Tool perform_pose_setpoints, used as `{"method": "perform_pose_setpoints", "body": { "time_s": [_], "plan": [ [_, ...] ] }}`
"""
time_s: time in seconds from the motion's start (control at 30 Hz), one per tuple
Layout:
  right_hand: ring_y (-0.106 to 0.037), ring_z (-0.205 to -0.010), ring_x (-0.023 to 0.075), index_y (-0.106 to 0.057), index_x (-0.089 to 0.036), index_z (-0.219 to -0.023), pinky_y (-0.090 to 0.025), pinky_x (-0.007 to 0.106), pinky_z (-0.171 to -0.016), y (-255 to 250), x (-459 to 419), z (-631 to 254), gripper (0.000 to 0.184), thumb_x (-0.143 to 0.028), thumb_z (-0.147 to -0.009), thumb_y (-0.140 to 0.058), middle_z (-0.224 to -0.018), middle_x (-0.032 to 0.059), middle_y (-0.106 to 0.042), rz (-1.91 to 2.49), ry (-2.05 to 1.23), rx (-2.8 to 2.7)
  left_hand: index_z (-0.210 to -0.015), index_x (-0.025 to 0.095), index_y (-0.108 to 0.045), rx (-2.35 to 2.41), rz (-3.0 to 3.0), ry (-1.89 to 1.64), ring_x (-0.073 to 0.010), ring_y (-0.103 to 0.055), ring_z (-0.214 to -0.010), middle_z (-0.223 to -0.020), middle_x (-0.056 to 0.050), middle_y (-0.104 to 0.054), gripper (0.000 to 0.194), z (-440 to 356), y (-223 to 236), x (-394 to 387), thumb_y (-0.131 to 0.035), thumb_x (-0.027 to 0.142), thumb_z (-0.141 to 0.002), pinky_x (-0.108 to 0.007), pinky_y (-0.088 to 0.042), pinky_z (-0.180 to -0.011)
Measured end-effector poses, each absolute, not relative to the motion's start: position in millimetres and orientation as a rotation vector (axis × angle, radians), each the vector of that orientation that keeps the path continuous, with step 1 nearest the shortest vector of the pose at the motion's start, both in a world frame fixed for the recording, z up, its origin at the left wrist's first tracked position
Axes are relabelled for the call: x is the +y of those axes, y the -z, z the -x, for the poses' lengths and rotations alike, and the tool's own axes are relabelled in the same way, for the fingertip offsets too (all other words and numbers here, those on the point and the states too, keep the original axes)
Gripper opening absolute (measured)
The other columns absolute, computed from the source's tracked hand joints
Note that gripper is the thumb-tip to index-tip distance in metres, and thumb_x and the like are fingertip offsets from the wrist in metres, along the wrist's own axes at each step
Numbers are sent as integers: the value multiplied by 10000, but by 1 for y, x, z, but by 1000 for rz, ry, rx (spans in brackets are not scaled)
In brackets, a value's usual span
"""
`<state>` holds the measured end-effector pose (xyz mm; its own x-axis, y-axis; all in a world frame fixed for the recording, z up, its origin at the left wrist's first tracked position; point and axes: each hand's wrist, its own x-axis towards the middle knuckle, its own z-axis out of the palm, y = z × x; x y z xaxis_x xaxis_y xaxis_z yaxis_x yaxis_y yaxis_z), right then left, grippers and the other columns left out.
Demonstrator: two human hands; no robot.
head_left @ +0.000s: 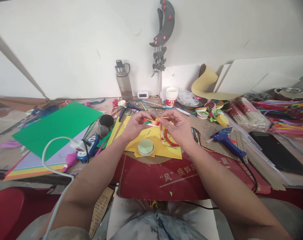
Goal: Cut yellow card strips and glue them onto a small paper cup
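Note:
My left hand (136,126) and my right hand (177,126) are raised close together over the middle of the table. Between their pinched fingertips is a small piece of a paper cup (153,123), printed red and white with a bit of green. A yellow paper strip (163,118) runs along its top edge, at the fingers of my right hand. Below the hands lie yellow paper sheets (166,152) and a round, shallow piece with a pale green top (145,147). Red and orange pipe cleaners (169,138) lie beneath my right hand.
A blue glue gun (225,140) and black phone (279,151) lie right. Stacked paper cups (172,96) and a bottle (123,81) stand at the back. Green card (57,128) and a blue device (88,148) with a white cable lie left. Red cardboard (151,180) covers the front edge.

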<state>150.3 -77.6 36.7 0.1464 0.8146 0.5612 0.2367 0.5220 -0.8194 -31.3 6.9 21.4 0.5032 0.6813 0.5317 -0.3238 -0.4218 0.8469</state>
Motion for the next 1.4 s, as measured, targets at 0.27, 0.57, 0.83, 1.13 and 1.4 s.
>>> {"method": "perform_pose_setpoints", "body": {
  "time_s": [0.27, 0.57, 0.83, 1.13, 1.4],
  "plan": [
    [-656, -725, 141, -700, -226, -882, -511, 293, -728, -34, -75, -150, 92, -303, -842, -733, -861, 4, -745, 949, -510, -1388, -853, 204, -737, 391, -1635, -1196, -184, -700, -918, -956, -51, -769, 342, 31, -20, 7, -963, 363, -651, -336, -553, -880],
    [-634, -702, 139, -711, -242, -908, -508, 301, -713, -32, -73, -151, 105, -327, -856, -743, -861, -5, -744, 930, -512, -1385, -879, 183, -736, 401, -1581, -1151, -156, -689, -887, -928, -27, -751, 391, 30, -20, 7, -985, 324, -613, -282, -536, -832],
    [-639, -782, 157, -739, -248, -956, -521, 321, -750, -31, -71, -152, 197, -433, -890, -735, -944, 19, -739, 951, -565, -1385, -922, 174, -692, 427, -1511, -1111, -111, -686, -772, -860, 7, -740, 444, 28, -12, 10, -987, 316, -622, -241, -565, -749],
    [-555, -794, 175, -714, -238, -883, -469, 359, -795, -18, -57, -162, 242, -480, -902, -701, -927, 32, -643, 1112, -447, -1423, -894, 169, -581, 474, -1324, -1065, -108, -666, -694, -802, 30, -703, 554, 22, -9, 9, -988, 400, -598, -251, -622, -587],
    [-517, -771, 176, -666, -232, -765, -435, 336, -758, -12, -51, -161, 246, -451, -877, -675, -793, 14, -609, 1120, -553, -1366, -917, 166, -592, 535, -1314, -1027, -121, -674, -728, -831, 26, -697, 594, 19, -9, 7, -999, 414, -562, -280, -651, -603]
  ]
}}
